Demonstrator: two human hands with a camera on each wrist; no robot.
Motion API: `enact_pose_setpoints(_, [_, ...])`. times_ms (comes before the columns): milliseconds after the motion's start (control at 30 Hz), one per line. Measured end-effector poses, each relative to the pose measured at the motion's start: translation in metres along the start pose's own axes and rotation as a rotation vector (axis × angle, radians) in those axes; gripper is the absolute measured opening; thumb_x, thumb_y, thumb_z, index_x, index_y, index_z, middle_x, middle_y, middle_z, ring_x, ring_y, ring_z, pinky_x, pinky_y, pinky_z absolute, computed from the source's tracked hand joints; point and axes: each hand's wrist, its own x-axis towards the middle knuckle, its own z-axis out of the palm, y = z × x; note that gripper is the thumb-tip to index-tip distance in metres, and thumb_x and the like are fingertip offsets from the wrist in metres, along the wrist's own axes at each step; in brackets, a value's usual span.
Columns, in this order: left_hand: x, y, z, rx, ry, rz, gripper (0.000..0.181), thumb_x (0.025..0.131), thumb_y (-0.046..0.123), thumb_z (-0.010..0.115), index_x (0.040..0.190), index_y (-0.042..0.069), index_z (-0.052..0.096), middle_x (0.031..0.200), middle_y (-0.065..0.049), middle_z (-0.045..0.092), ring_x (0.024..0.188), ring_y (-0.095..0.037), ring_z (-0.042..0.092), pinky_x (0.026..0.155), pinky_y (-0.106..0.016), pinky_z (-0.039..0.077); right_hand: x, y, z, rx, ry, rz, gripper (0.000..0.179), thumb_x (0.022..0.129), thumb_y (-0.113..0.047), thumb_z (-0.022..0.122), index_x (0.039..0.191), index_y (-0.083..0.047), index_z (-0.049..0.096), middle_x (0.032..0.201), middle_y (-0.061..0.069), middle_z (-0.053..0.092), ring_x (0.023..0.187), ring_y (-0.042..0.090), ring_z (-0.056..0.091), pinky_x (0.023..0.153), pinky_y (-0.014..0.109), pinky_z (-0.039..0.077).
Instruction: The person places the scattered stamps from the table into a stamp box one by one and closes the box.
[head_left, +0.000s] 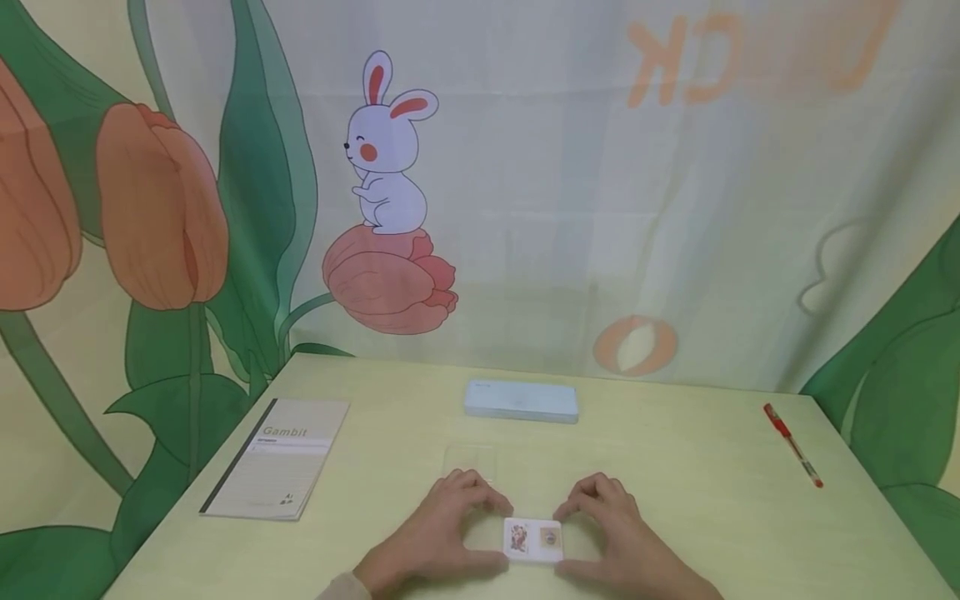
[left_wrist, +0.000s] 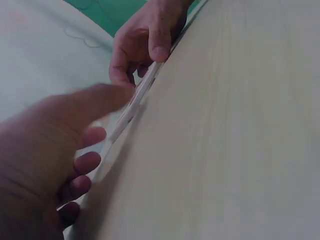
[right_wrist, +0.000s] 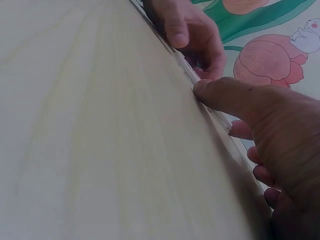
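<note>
A small white deck of cards (head_left: 534, 542) lies flat on the table near its front, a joker-like figure on the left of its top face and a square picture on the right. My left hand (head_left: 446, 533) holds its left end between thumb and fingertips. Gripping the right end the same way is my right hand (head_left: 622, 537). Both wrist views show the deck edge-on, a thin layered strip (left_wrist: 131, 109) close over the tabletop, thumbs on the near side. Just beyond the left fingers sits a clear plastic case (head_left: 470, 455), partly hidden by that hand.
A light blue box (head_left: 521, 402) stands at the back middle of the pale yellow table (head_left: 660, 450). On the left lies a notebook (head_left: 277, 458) marked Gambit; a red pen (head_left: 793, 444) lies at the right. A printed curtain (head_left: 525, 208) hangs behind.
</note>
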Motion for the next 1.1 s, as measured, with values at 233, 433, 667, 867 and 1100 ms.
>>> enact_pose_setpoints(233, [0.021,0.002,-0.027,-0.127,0.084,0.055,0.055,0.086,0.037,0.099,0.135,0.028,0.075,0.132,0.002,0.059,0.119,-0.027,0.063,0.097,-0.042,0.056,-0.002,-0.001,-0.001,0.025,-0.008,0.026,0.045,0.08,-0.061,0.096,0.115,-0.047,0.072,0.124,-0.02,0.051,0.122,0.011,0.046,0.104,0.05,0.042])
enact_pose_setpoints(433, [0.037,-0.01,-0.053,-0.081,0.17,0.057,0.064,0.085,0.029,0.099,0.142,0.025,0.072,0.138,0.002,0.064,0.132,-0.031,0.063,0.11,-0.053,0.053,-0.001,-0.002,-0.001,0.037,0.003,0.008,0.045,0.08,-0.058,0.097,0.116,-0.046,0.073,0.124,-0.02,0.052,0.122,0.009,0.045,0.106,0.048,0.043])
enact_pose_setpoints(667, [0.041,-0.037,-0.063,-0.012,0.18,-0.003,0.07,0.087,0.031,0.097,0.149,0.014,0.07,0.141,-0.005,0.068,0.136,-0.032,0.061,0.114,-0.06,0.05,-0.002,-0.002,-0.003,0.036,0.0,0.023,0.045,0.08,-0.057,0.098,0.116,-0.046,0.072,0.125,-0.02,0.051,0.123,0.011,0.045,0.106,0.049,0.045])
enact_pose_setpoints(867, [0.04,-0.057,-0.051,0.021,0.17,-0.01,0.071,0.087,0.037,0.096,0.149,0.014,0.07,0.14,-0.003,0.066,0.136,-0.03,0.059,0.118,-0.06,0.046,-0.002,-0.002,-0.003,0.018,0.009,0.02,0.046,0.08,-0.055,0.098,0.117,-0.046,0.073,0.126,-0.02,0.051,0.124,0.009,0.045,0.107,0.047,0.045])
enact_pose_setpoints(1100, [0.036,-0.064,-0.044,0.124,0.197,0.037,0.074,0.086,0.042,0.096,0.15,0.018,0.069,0.138,-0.001,0.065,0.134,-0.026,0.057,0.117,-0.057,0.047,-0.003,-0.003,-0.002,0.025,0.003,0.034,0.046,0.08,-0.055,0.098,0.117,-0.046,0.073,0.126,-0.02,0.051,0.124,0.009,0.045,0.108,0.047,0.045])
